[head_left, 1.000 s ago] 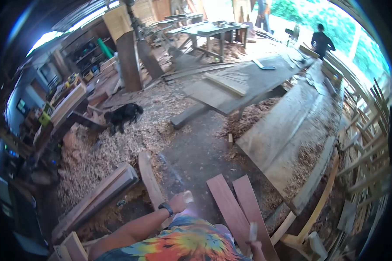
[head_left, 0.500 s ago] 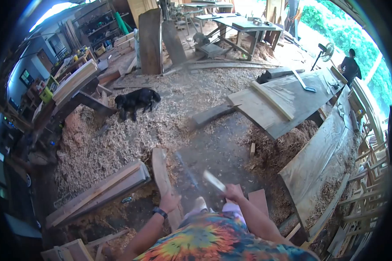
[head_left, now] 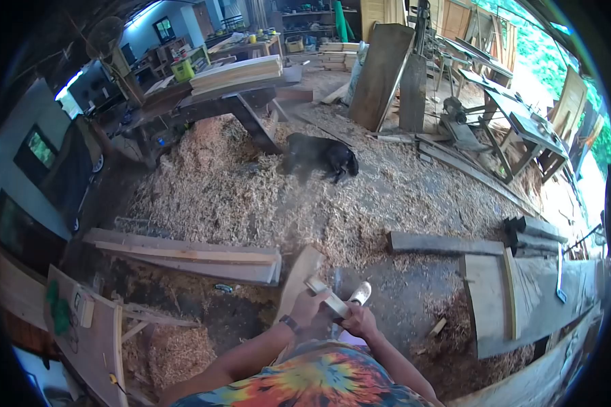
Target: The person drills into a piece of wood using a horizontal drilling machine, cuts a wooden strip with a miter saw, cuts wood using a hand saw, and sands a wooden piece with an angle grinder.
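A short pale strip of wood (head_left: 335,304) lies slantwise in front of my body, between my hands. My right hand (head_left: 360,321) is closed around its near end. Fingers of my left hand (head_left: 308,309), with a dark watch on the wrist, are closed against its far side; the fingertips are partly hidden. Just beyond and beneath my left hand, a curved plank (head_left: 297,279) leans away from me. A white shoe (head_left: 361,292) shows past my right hand.
A black dog (head_left: 322,154) lies on shavings (head_left: 251,197). Stacked boards (head_left: 190,256) are at left, with a workbench (head_left: 81,332) nearer. At right stand a wide panel (head_left: 489,298) and a dark beam (head_left: 441,243). A saw table (head_left: 523,119) stands further back.
My view has swung left, so the dog and panels sit further right. My left hand has come off the curved plank to the wood strip, and my hands are closer together.
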Available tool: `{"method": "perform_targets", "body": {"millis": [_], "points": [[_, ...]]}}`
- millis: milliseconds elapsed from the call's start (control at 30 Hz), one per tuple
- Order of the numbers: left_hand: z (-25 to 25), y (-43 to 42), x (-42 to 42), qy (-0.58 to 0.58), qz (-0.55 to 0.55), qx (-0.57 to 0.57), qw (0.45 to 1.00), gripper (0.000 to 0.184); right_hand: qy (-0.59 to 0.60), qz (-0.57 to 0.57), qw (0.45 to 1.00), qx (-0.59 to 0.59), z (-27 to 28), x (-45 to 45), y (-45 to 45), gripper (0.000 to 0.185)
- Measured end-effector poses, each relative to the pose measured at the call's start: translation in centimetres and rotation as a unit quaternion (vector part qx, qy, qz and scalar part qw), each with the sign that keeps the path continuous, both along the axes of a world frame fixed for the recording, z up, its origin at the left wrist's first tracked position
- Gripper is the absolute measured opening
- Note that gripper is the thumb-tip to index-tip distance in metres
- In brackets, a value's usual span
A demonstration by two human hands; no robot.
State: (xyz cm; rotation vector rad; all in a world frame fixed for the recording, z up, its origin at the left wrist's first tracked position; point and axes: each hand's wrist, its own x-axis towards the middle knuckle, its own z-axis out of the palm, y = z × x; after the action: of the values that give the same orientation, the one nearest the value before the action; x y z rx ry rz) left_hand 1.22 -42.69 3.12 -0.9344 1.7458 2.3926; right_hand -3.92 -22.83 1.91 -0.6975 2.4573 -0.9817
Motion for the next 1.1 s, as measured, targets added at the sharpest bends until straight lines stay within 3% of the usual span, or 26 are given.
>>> {"method": "perform_targets", "body": {"millis": [100, 167, 200, 233, 433, 567, 633, 700, 733, 767, 833, 900, 967, 1000, 1067, 1100], "points": [[0.1, -3.7, -5.5, -0.031, 0.101, 0.045, 0.993, 0.023, -0.014, 0.020, 0.999, 0.048, -0.6, -7.2, 1.1, 0.049], [-1.7, -7.8, -9.5, -0.006, 0.211, 0.004, 0.978, 0.020, -0.040, 0.019, 0.998, 0.039, -3.1, -13.0, 2.8, 0.052], [-0.2, -9.2, -11.1, -0.014, 0.255, -0.002, 0.967, 0.021, -0.067, -0.006, 0.993, 0.095, -2.4, -15.2, 3.5, 0.051], [1.5, -10.6, -12.8, -0.024, 0.297, -0.008, 0.955, 0.022, -0.046, -0.001, 0.996, 0.070, -4.0, -17.5, 4.5, 0.051], [4.9, -15.1, -20.7, 0.026, 0.367, -0.044, 0.929, 0.027, -0.044, -0.012, 0.992, 0.120, -5.4, -30.3, 6.8, 0.049], [6.6, -17.7, -25.6, 0.036, 0.336, -0.039, 0.940, 0.031, -0.073, -0.055, 0.994, 0.057, -6.1, -36.3, 6.4, 0.047], [7.0, -20.8, -29.0, 0.110, 0.351, -0.025, 0.929, 0.048, -0.096, -0.045, 0.991, 0.080, -6.8, -38.9, 6.1, 0.046], [8.7, -22.6, -32.9, 0.147, 0.375, 0.006, 0.915, 0.051, -0.096, -0.012, 0.986, 0.133, -7.2, -42.1, 5.6, 0.045], [10.1, -21.8, -35.5, 0.149, 0.422, 0.050, 0.893, 0.043, -0.096, 0.021, 0.978, 0.184, -7.3, -43.2, 6.0, 0.044], [8.3, -21.3, -37.3, 0.135, 0.425, 0.057, 0.893, 0.043, -0.105, 0.023, 0.975, 0.196, -8.1, -44.3, 6.7, 0.044], [3.0, -21.3, -41.3, 0.008, 0.363, 0.051, 0.930, 0.024, -0.153, -0.029, 0.983, 0.101, -12.1, -47.9, 8.0, 0.045], [-2.1, -20.4, -45.5, -0.024, 0.362, 0.004, 0.932, 0.022, -0.181, -0.036, 0.977, 0.105, -15.6, -50.6, 10.5, 0.037], [-4.4, -20.2, -50.3, -0.100, 0.353, 0.065, 0.928, 0.016, -0.379, -0.238, 0.891, 0.076, -17.7, -53.7, 13.9, 0.026], [-4.4, -20.0, -52.9, -0.109, 0.353, 0.073, 0.926, 0.016, -0.484, -0.307, 0.819, -0.026, -20.5, -54.1, 17.6, 0.023], [-3.8, -20.4, -57.1, -0.147, 0.344, 0.160, 0.913, 0.016, -0.630, -0.476, 0.582, -0.194, -25.4, -55.2, 24.2, 0.017], [-5.0, -21.5, -59.1, -0.157, 0.312, 0.172, 0.921, 0.019, -0.584, -0.496, 0.629, -0.127, -22.2, -57.5, 22.4, 0.017]]}}
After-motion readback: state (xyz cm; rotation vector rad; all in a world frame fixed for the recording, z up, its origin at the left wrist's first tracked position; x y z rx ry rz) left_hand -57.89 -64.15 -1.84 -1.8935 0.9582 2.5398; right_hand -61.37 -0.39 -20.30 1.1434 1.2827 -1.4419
